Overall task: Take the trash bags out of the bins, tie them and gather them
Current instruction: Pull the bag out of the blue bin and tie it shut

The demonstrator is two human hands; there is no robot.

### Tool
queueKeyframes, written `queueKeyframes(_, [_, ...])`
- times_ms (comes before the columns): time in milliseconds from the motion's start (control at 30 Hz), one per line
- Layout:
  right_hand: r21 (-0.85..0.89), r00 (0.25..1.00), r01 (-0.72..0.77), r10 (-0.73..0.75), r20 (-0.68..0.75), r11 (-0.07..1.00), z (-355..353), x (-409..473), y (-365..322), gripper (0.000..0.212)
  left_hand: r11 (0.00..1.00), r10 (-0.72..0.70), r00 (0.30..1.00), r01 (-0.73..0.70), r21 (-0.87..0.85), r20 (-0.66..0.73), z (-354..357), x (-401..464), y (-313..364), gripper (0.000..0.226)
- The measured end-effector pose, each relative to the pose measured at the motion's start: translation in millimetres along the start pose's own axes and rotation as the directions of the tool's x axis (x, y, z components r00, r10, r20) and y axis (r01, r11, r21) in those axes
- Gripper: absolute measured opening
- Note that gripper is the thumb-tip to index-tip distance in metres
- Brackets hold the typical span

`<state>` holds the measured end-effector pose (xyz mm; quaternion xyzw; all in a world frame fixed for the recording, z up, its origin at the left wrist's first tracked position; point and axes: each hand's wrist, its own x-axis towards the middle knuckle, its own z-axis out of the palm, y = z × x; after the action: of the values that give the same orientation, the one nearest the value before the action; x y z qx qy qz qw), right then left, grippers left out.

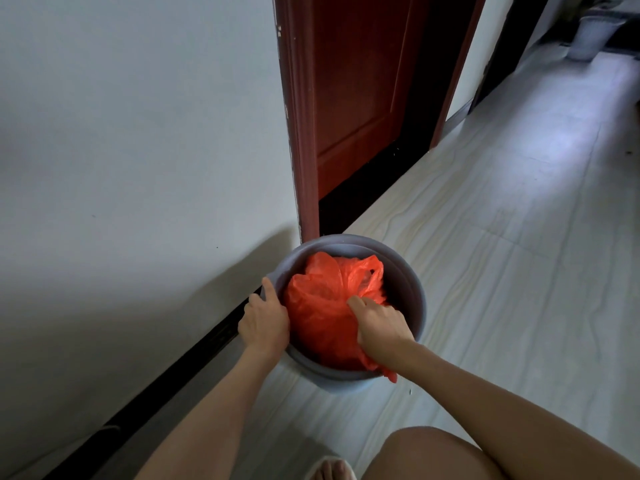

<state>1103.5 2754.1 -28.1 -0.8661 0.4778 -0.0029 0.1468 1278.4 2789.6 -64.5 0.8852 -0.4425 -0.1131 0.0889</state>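
Red trash bag (322,317) sits inside grey bin (410,289) on floor (502,271) by wall. Left hand (265,323) grips bin rim, steadying. Right hand (379,323) pinches bunched plastic. Step: lifting bag out. Next, likely: pull upward clear of rim, then tie handles.

Red plastic trash bag (322,317) inside round grey plastic bin (412,289), bin on pale tiled floor (502,271), beside white wall (138,133), before dark red wooden door (360,81)
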Motion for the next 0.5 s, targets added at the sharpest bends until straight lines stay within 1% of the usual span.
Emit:
queueKeyframes(100, [0.086,1.0,-0.009,0.011,-0.026,0.996,-4.3,6.3,-9.0,0.04,1.0,-0.009,1.0,0.01,0.014,-0.014,-0.1,0.2,-4.9,0.055])
queueKeyframes(167, [0.201,0.996,-0.064,0.075,-0.048,0.978,-8.2,14.3,-8.2,0.038,1.0,-0.011,1.0,0.011,0.016,-0.025,0.5,-3.6,-4.7,0.056])
queueKeyframes(233, [0.276,0.987,-0.118,0.144,-0.073,0.954,-11.2,19.3,-3.5,0.036,1.0,-0.018,1.0,0.018,-0.001,-0.023,1.1,-8.1,-2.8,0.056])
queueKeyframes(267, [0.299,0.985,-0.118,0.149,-0.082,0.947,-12.5,20.2,-2.6,0.036,1.0,-0.022,0.999,0.022,-0.006,-0.025,0.7,-7.9,-2.8,0.056])
queueKeyframes(333, [0.337,0.989,-0.076,0.115,-0.097,0.938,-14.3,20.7,0.7,0.04,0.999,-0.035,0.999,0.035,-0.006,-0.023,0.6,-5.8,-5.3,0.056])
queueKeyframes(367, [0.364,0.985,-0.059,0.112,-0.128,0.93,-16.3,22.5,5.4,0.041,0.999,-0.034,0.999,0.034,-0.009,-0.023,0.6,-5.2,-6.9,0.055])
queueKeyframes(400, [0.408,0.972,-0.069,0.154,-0.18,0.91,-19.6,24.7,13.3,0.04,0.999,-0.028,0.999,0.028,-0.017,-0.027,1.0,-6.1,-8.8,0.055])
queueKeyframes(433, [0.474,0.942,-0.111,0.244,-0.229,0.873,-24.9,27.2,23.5,0.038,1.0,-0.022,0.999,0.021,-0.023,-0.032,1.6,-7.8,-10.2,0.055])
queueKeyframes(500, [0.589,0.861,-0.19,0.422,-0.284,0.785,-37.2,28.6,42.3,0.03,1.0,-0.012,0.999,0.011,-0.027,-0.033,0.0,-10.5,-12.6,0.055])
